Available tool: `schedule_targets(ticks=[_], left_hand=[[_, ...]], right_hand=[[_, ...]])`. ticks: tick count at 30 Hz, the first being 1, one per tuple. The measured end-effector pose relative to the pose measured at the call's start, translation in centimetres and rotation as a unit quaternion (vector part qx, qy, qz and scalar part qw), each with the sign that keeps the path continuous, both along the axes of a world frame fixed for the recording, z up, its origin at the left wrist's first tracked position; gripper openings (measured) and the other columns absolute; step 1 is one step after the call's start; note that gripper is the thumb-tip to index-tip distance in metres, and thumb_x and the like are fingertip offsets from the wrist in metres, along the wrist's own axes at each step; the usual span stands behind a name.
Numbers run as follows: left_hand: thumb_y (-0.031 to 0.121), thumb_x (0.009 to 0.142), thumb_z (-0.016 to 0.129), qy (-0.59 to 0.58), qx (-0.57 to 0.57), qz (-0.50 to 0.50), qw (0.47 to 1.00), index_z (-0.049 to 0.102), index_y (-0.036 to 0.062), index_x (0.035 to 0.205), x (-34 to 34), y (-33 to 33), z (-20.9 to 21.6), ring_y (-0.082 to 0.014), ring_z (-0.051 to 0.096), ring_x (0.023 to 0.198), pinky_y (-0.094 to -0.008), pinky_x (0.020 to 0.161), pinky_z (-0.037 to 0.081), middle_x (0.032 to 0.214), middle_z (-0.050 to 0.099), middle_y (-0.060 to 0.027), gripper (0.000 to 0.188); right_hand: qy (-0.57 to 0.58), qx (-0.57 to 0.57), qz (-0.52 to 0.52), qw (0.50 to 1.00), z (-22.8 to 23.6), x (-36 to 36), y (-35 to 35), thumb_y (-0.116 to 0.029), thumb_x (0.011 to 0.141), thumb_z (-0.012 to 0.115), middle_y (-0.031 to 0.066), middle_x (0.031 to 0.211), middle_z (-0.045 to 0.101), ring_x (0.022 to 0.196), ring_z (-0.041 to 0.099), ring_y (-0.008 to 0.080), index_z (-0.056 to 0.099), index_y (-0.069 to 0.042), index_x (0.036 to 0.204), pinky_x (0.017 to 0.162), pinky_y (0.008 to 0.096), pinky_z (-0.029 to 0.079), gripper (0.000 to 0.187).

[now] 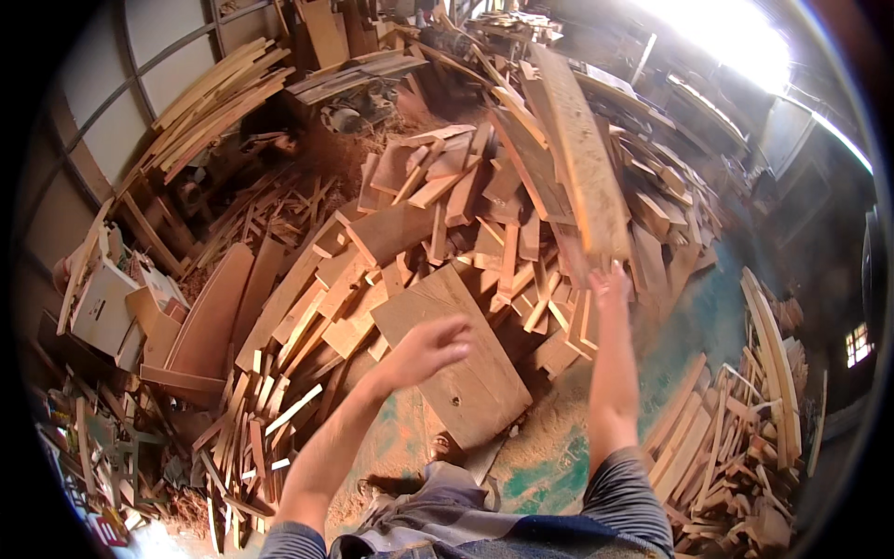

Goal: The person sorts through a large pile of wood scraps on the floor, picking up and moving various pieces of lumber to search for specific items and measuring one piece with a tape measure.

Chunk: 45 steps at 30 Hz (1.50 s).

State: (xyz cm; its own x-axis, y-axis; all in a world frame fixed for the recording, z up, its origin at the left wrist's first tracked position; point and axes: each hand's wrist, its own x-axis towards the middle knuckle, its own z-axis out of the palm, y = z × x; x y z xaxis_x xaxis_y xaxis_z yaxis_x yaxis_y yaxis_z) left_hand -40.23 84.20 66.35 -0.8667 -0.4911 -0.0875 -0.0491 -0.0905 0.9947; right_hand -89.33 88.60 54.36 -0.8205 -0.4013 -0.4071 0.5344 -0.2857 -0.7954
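Observation:
A long, rough-edged plank slants up and away over the wood pile. At its near end is my right hand, arm stretched forward, with the fingers closed about that end; part of the grip is hard to make out. My left hand hovers over a wide, flat board, its fingers loosely stretched and nothing in them. That board leans against the pile near my feet and has a dark knot near its lower end.
A large heap of offcuts fills the middle. Curved reddish boards stand at the left, above thin scrap strips. More scraps lie at the right. Sawdust covers parts of the green floor. Stacked planks rest far left.

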Motion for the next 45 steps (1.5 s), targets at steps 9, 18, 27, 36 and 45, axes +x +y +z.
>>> schedule_targets(ticks=[9, 18, 27, 36, 45], left_hand=[[0.025, 0.083, 0.071, -0.493, 0.004, 0.376, 0.784, 0.055, 0.0036, 0.128, 37.4, 25.1, -37.2, -0.0354, 0.062, 0.104, -0.0399, 0.088, 0.050, 0.114, 0.064, -0.0204, 0.053], [0.018, 0.088, 0.066, -0.429, 0.450, 0.473, 0.624, 0.057, 0.0105, 0.096, 56.1, 49.2, -40.4, -0.0195, 0.056, 0.072, -0.0323, 0.060, 0.045, 0.084, 0.057, -0.0063, 0.014], [0.017, 0.092, 0.063, -0.274, 0.209, 0.612, 0.712, 0.055, 0.0104, 0.085, 55.2, 32.6, -38.3, -0.0088, 0.049, 0.068, -0.0273, 0.058, 0.042, 0.075, 0.050, 0.0034, 0.013], [0.016, 0.086, 0.065, -0.264, 0.306, 0.668, 0.624, 0.051, 0.0062, 0.076, 50.2, 31.2, -39.6, -0.0098, 0.045, 0.065, -0.0300, 0.056, 0.038, 0.071, 0.048, 0.0006, 0.020], [0.013, 0.082, 0.067, -0.283, 0.488, 0.699, 0.439, 0.054, 0.0068, 0.081, 41.7, 33.1, -35.5, -0.0123, 0.054, 0.061, -0.0310, 0.053, 0.043, 0.072, 0.057, -0.0006, 0.014]], right_hand=[[0.133, 0.165, 0.343, 0.915, -22.2, 5.7, 6.4, -0.033, 0.094, 0.051, 0.0043, 0.070, 0.057, 0.064, 0.059, 0.0234, 0.062, -0.014, 0.094, 0.058, 0.0400, 0.046, 0.022], [0.055, 0.364, 0.403, 0.838, -30.6, 41.7, 28.9, -0.004, 0.080, 0.065, 0.0016, 0.061, 0.051, 0.047, 0.047, 0.0174, 0.061, -0.007, 0.072, 0.044, 0.0346, 0.039, 0.009], [0.040, 0.428, 0.463, 0.775, -21.7, 44.9, 15.3, -0.001, 0.085, 0.061, 0.0064, 0.068, 0.058, 0.056, 0.058, 0.0180, 0.065, -0.001, 0.084, 0.049, 0.0304, 0.048, 0.004], [0.081, 0.386, 0.593, 0.702, -21.8, 49.2, -2.6, -0.010, 0.093, 0.067, 0.0088, 0.092, 0.069, 0.073, 0.067, 0.0187, 0.060, -0.001, 0.127, 0.065, 0.0337, 0.058, 0.036], [0.091, 0.411, 0.667, 0.615, -23.6, 50.3, -16.4, -0.009, 0.092, 0.065, 0.0078, 0.090, 0.069, 0.073, 0.067, 0.0173, 0.058, 0.000, 0.129, 0.063, 0.0326, 0.057, 0.039]])
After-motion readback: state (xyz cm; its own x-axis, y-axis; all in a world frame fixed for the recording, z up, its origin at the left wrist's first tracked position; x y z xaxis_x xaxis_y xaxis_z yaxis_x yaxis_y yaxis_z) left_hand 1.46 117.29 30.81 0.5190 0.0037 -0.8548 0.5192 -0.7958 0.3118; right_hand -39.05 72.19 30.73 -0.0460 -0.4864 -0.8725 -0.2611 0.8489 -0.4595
